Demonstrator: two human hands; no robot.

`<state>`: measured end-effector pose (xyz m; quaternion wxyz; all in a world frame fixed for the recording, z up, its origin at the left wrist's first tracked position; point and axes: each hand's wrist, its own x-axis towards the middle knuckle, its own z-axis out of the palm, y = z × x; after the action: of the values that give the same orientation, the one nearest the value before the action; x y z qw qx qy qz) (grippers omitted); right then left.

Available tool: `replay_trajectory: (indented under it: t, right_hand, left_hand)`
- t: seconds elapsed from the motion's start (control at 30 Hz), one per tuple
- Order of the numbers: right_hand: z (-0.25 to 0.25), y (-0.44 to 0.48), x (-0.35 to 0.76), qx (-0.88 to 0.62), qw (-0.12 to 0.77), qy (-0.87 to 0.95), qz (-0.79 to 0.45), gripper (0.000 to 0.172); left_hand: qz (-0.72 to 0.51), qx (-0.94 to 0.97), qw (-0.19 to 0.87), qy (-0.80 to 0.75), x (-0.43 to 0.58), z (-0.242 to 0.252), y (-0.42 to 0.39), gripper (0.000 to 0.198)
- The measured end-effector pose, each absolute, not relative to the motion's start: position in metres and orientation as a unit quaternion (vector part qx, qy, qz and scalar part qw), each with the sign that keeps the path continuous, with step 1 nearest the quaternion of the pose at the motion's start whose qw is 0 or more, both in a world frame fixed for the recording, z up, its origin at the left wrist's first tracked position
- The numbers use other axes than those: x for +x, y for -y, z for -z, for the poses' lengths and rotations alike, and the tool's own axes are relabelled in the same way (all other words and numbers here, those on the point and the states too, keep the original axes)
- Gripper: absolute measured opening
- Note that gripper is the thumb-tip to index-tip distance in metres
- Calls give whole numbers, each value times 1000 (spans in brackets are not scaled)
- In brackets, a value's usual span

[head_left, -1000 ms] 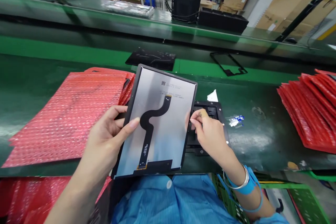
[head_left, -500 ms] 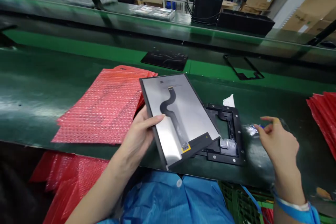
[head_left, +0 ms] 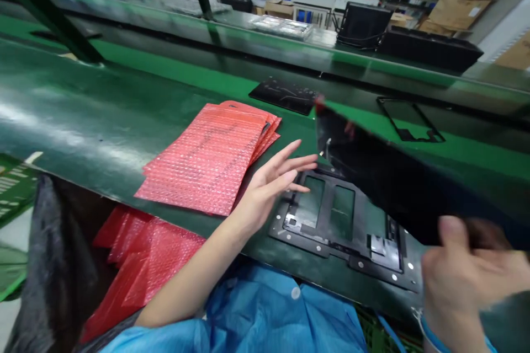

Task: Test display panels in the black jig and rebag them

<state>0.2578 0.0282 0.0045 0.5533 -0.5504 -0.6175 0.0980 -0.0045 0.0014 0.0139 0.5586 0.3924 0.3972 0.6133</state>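
My right hand (head_left: 459, 270) grips the near right end of a display panel (head_left: 389, 176). The panel is tilted, its dark glossy face towards me, and motion blurs it. My left hand (head_left: 265, 193) is open with fingers spread, holding nothing, close to the panel's left end and over the left side of a black frame fixture (head_left: 343, 251). That fixture lies on the bench, with rectangular openings and small round silver spots along its border. The raised panel hides part of its far right side.
Red bubble-wrap pouches (head_left: 202, 160) are stacked left of the fixture; more red bubble wrap (head_left: 153, 265) lies below the bench edge. Behind are a dark flat panel (head_left: 285, 95) and a thin black frame (head_left: 409, 121). A green post (head_left: 49, 11) rises at far left.
The panel has passed from my left hand to my right, turning from its silver back to its dark face. My left hand has let go and opened. The view has shifted left.
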Motion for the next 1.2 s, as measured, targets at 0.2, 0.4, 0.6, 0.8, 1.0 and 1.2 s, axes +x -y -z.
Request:
replay_trajectory:
  t: [0.2,0.4,0.6,0.8,1.0,1.2]
  right_hand:
    - [-5,-54,288,-682,526,353,-365,44]
    - [10,-47,290,-712,374,353,-478,55]
    - [13,-49,279,-723,346,332,-498,55]
    - [15,-49,282,-738,335,333,-482,48]
    - [15,-47,280,-725,329,375,-475,45]
    - [16,-44,280,-720,355,367,-469,39]
  left_hand:
    - [-510,489,412,-575,-46,41,-3,63]
    - [-361,606,372,-603,-39,52,5,72]
    - [-320,672,330,-580,-37,55,5,75]
    - [-283,699,307,-581,-38,61,4,77]
    - [-263,712,291,-582,-36,63,3,74]
    - [-260,716,284,-582,-36,65,2,72]
